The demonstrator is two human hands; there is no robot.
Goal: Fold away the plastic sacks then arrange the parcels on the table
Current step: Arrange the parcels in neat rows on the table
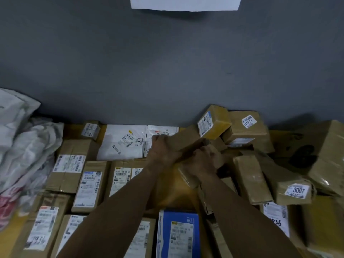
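Note:
A long brown cardboard parcel (186, 139) is lifted at a slant above the middle of the table. My left hand (162, 148) grips its left side. My right hand (203, 161) grips its lower near end. Flat taped parcels with white labels lie in neat rows on the left, such as one with a blue-edged label (89, 187). Two white mailer bags (123, 141) lie against the wall. A loose heap of brown boxes (245, 131) fills the right side. Crumpled white plastic sacks (24, 146) are piled at the far left.
A blue box (178, 233) lies at the near edge between my forearms. A box marked 3007 (296, 190) and a big crumpled carton (323, 155) sit on the right. The grey wall (167, 71) rises directly behind the yellow tabletop (173, 194).

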